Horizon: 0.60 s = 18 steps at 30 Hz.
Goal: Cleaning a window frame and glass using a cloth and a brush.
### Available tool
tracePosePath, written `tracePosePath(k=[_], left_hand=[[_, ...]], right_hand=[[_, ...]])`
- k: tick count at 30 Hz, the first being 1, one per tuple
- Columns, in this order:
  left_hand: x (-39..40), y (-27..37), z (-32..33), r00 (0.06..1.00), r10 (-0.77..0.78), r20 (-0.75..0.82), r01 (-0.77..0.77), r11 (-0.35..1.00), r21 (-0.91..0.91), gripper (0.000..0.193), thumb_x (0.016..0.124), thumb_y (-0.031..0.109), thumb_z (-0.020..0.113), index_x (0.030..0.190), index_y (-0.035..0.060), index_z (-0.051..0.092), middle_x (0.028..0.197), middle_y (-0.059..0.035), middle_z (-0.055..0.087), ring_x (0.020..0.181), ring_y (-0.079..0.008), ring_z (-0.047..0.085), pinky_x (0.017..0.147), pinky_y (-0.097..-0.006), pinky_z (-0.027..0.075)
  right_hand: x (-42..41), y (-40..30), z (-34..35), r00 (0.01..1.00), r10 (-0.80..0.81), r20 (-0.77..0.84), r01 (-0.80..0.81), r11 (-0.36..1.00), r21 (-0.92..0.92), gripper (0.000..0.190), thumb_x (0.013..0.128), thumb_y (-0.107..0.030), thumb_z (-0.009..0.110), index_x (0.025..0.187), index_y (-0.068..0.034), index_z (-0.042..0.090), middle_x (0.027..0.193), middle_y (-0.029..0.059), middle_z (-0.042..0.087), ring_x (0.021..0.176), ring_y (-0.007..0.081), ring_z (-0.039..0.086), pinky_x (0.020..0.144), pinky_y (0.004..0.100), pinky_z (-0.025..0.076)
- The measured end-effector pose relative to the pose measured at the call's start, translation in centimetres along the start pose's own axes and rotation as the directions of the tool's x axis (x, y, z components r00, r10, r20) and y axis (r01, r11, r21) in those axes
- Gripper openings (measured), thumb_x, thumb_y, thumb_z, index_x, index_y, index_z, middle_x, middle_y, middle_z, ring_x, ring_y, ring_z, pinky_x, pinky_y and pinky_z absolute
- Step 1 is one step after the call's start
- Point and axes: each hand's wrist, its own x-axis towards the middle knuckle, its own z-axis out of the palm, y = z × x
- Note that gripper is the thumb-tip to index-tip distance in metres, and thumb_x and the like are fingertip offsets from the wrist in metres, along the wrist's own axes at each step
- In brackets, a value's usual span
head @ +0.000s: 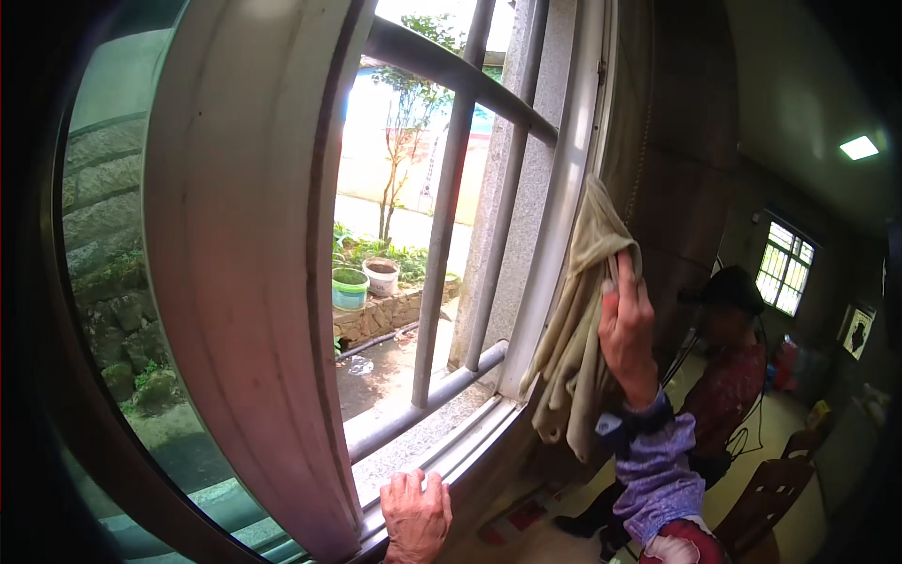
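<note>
My right hand (629,328) holds a beige cloth (592,264) up against the right-hand side of the white window frame (542,261). The cloth's top is bunched at my fingertips, and its folds hang down below. At the bottom of the window, my left hand (416,518) has its fingers curled over the lower window frame (479,440), close to the sliding track; its fingertips are hidden. Metal security bars (451,233) stand just outside the open part of the window. On the left are a broad sash frame (239,282) and a glass pane (113,282).
To the right, a person in a dark cap and red top (726,374) sits or bends near a brown chair (768,500). A dark curtain or panel (683,141) rises beside the window. Outside, a green bucket (349,289) and a white bucket (381,277) stand on a stone ledge.
</note>
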Motion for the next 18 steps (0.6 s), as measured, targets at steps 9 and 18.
tracePosePath(k=[9, 18], left_hand=[[-2.3, -0.3, 0.5, 0.868, -0.080, 0.491, 0.028, 0.993, 0.113, 0.041, 0.087, 0.021, 0.047, 0.127, 0.0111, 0.049, 0.130, -0.0085, 0.048, 0.121, -0.0232, 0.045, 0.102, -0.0466, 0.031], [-6.6, -3.0, 5.7, 0.960, 0.276, -0.043, -0.205, 0.800, 0.564, 0.045, 0.086, 0.033, 0.048, 0.130, 0.0217, 0.047, 0.128, 0.0024, 0.051, 0.119, -0.0158, 0.046, 0.106, -0.0462, 0.020]], right_hand=[[8.5, 2.6, 3.4, 0.997, -0.015, -0.073, -0.008, 0.953, -0.302, 0.046, 0.089, -0.014, 0.051, 0.132, -0.003, 0.039, 0.087, 0.0258, 0.054, 0.077, 0.0400, 0.061, 0.065, 0.0411, 0.054], [14.4, 4.9, 4.7, 0.998, 0.054, 0.038, -0.014, 0.732, -0.681, 0.051, 0.084, -0.014, 0.054, 0.129, 0.005, 0.037, 0.081, 0.0166, 0.058, 0.068, 0.0296, 0.066, 0.057, 0.0336, 0.056]])
